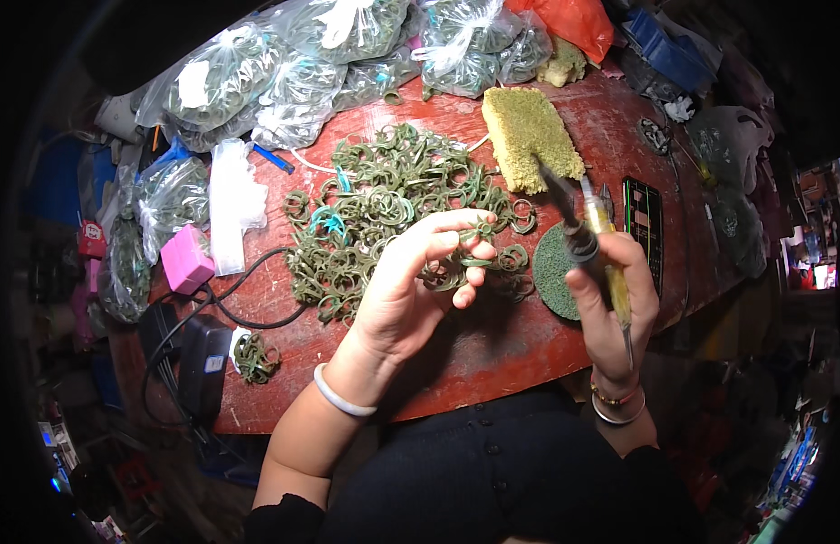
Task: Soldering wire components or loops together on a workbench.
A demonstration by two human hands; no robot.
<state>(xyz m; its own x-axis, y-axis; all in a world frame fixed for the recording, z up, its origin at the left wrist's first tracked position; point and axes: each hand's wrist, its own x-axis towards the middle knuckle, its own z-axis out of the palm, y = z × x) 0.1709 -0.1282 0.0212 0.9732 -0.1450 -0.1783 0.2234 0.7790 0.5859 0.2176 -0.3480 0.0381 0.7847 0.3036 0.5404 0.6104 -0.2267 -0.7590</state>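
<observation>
My left hand (411,288) is closed, pinching a small green ring (477,232) between thumb and fingertips, with more rings near its curled fingers. Behind it spreads a large heap of green rings (393,195), a few light-blue ones (328,220) among them. In my right hand (619,308) are two slim tools: a dark pen-shaped tool (576,238), its blurred tip pointing up and away, and a translucent yellow-handled tool (610,272) with a thin metal point (629,346) at its lower end. The right hand is above the table, beside a round green pad (556,272).
A porous yellow sponge (533,136) lies beyond the right hand, with a phone (642,227) to the right. Clear bags of rings (221,82) line the far edge. At left are a pink block (186,259), a black cable (248,322), a black box (202,363) and several loose rings (257,358).
</observation>
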